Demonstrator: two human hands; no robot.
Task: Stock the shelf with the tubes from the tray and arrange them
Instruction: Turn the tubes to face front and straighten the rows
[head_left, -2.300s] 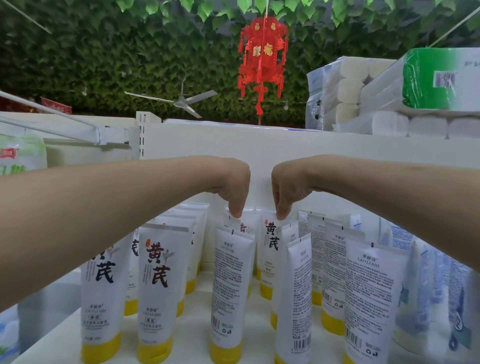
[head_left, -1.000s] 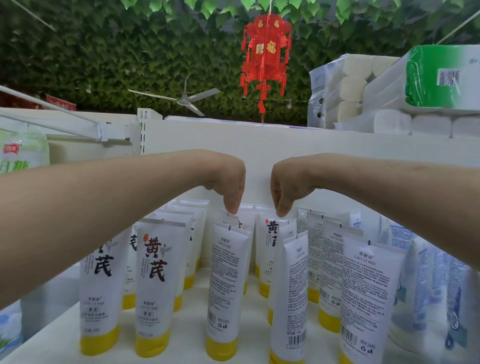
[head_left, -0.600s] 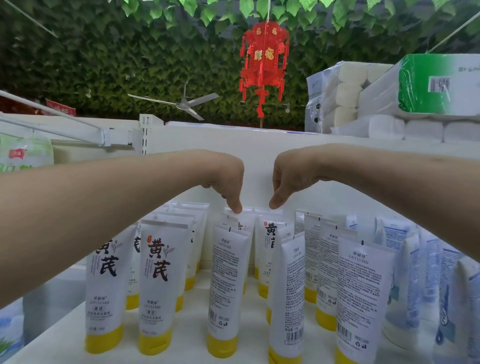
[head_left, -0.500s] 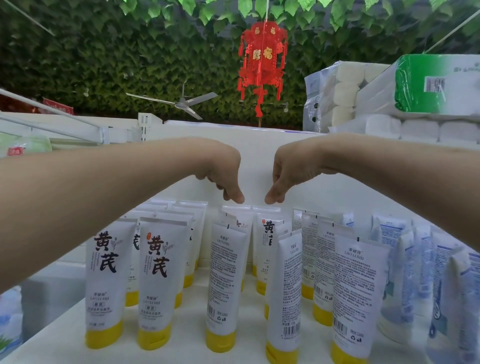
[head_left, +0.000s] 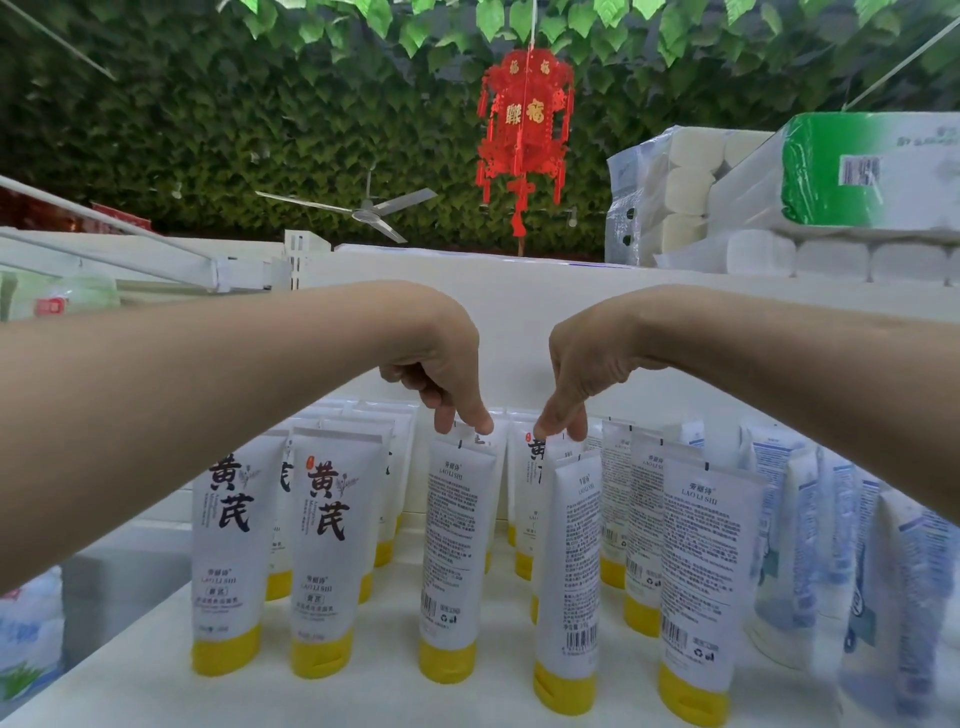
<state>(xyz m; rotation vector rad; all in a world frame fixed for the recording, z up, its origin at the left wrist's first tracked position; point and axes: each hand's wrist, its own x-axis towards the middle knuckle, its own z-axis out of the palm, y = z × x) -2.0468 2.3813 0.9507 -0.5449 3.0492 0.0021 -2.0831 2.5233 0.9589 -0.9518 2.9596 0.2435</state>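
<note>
White plastic tubes (head_left: 457, 545) stand upside down on glossy yellow caps (head_left: 226, 649) along the matte white shelf (head_left: 363, 696). They are smooth, with flat crimped tops. Two at the left show bold black characters, while those to the right show fine print and barcodes. At the far right, blue-printed tubes (head_left: 909, 597) are smeared by blur and cut off by the frame.

Behind the front row, the left hand (head_left: 447, 364) curls its fingers down and nips the top edge of a rear tube (head_left: 493, 447). The right hand (head_left: 582, 358) pinches the printed tube (head_left: 527, 483) just beside it. Both tubes are mostly hidden.

Beyond the white back panel (head_left: 519, 291), film-wrapped toilet-roll packs (head_left: 691, 197) sit up top. A red lantern (head_left: 524, 130) and a ceiling fan (head_left: 363, 213) hang before a leafy wall (head_left: 208, 104).
</note>
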